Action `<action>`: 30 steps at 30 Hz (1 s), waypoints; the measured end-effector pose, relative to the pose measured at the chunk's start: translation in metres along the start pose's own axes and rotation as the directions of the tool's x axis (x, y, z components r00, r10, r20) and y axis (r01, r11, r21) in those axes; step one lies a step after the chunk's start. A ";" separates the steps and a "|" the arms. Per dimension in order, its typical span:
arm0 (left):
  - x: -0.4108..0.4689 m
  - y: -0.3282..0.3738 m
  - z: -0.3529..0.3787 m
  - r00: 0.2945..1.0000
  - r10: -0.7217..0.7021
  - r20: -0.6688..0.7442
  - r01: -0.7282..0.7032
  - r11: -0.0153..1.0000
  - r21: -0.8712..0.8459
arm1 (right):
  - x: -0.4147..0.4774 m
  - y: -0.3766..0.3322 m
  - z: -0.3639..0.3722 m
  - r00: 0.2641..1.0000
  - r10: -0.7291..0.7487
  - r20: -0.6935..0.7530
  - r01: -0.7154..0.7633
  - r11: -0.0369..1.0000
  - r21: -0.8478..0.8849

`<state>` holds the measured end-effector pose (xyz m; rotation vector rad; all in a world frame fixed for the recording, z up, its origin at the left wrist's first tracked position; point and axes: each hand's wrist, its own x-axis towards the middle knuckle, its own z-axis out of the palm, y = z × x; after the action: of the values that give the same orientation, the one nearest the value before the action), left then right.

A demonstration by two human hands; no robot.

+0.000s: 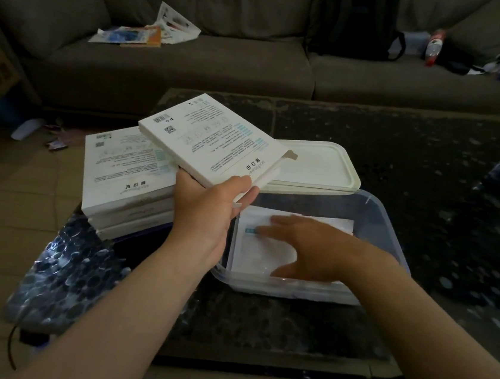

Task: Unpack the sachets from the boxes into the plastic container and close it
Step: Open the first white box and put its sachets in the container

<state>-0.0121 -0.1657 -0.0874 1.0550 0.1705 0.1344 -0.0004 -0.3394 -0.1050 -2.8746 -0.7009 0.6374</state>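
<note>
My left hand [209, 206] grips a flat white printed box [207, 141] by its near edge, tilted above the table with its end flap open. My right hand [301, 248] lies flat with fingers spread inside the clear plastic container [393, 236], pressing on white sachets [257, 249] at its bottom. The container's white lid [320, 166] lies just behind it. A stack of similar white boxes [125, 181] sits to the left.
The dark speckled coffee table [432, 166] carries everything. A grey sofa [195, 58] stands behind, with papers [148, 31], a black backpack [358, 21] and a bottle [434, 46] on it. Tiled floor lies to the left.
</note>
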 end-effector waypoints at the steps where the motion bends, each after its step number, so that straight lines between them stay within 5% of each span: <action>1: 0.000 0.000 0.000 1.000 -0.003 -0.002 0.003 1.000 -0.006 | 0.001 0.001 0.002 1.000 -0.016 0.016 0.016 1.000 -0.008; 24: 0.002 -0.001 -0.001 1.000 -0.016 -0.005 0.016 0.999 0.032 | 0.006 0.001 0.011 0.993 0.004 0.115 0.008 0.994 -0.108; 27: 0.002 -0.001 -0.002 1.000 -0.013 -0.002 0.014 0.999 0.035 | -0.003 -0.007 0.001 0.987 0.017 -0.158 -0.022 0.999 -0.032; 30: 0.004 -0.001 -0.003 1.000 -0.013 -0.009 0.014 0.999 0.050 | -0.009 -0.012 -0.008 0.802 0.072 -0.593 0.071 0.974 0.214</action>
<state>-0.0091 -0.1627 -0.0897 1.1026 0.1895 0.1229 -0.0091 -0.3327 -0.0915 -2.6163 -0.4825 -0.2027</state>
